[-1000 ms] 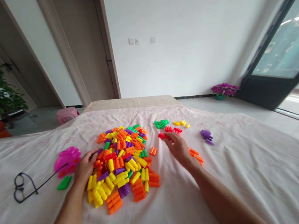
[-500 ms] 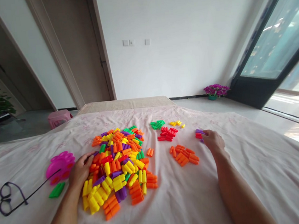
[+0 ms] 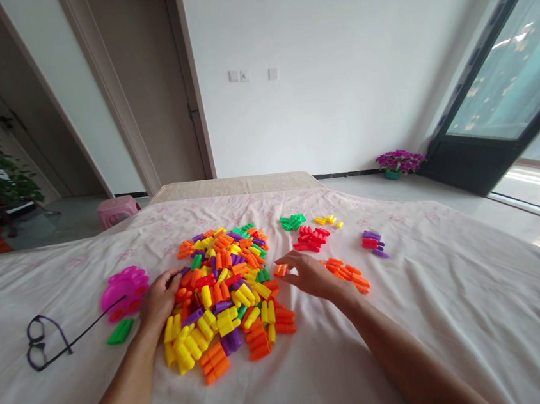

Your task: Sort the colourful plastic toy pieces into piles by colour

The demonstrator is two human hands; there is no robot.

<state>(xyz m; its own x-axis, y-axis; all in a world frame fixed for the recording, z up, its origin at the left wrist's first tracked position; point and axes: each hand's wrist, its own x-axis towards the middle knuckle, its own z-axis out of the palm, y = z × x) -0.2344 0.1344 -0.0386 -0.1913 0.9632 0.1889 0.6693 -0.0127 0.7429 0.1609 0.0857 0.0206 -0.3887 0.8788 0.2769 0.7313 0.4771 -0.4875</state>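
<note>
A large mixed pile of plastic pieces [image 3: 230, 283] in orange, yellow, purple, green and red lies on the cloth. Against its left edge rests my left hand [image 3: 161, 297], fingers curled, with its fingertips at the pieces; what they grip is hidden. My right hand [image 3: 309, 275] is right of the pile, fingers apart over a small orange piece [image 3: 281, 269]. Sorted groups lie beyond and beside it: green [image 3: 292, 223], yellow [image 3: 326, 220], red [image 3: 311, 239] and orange [image 3: 347, 272], partly behind the hand. Farther right, purple pieces [image 3: 372, 235] lie with a red one [image 3: 369, 243] among them.
On the left are a pink paw-shaped tray [image 3: 123, 285], a green piece [image 3: 120, 332] and dark-framed glasses [image 3: 37, 345]. A patterned cloth [image 3: 289, 386] covers the surface. Beyond its edge stand a pink stool [image 3: 117, 210] and potted purple flowers [image 3: 399, 161].
My right hand has let go of the pieces at the purple group and moved left to the small orange piece. The view has shifted slightly left. My left hand stays at the pile.
</note>
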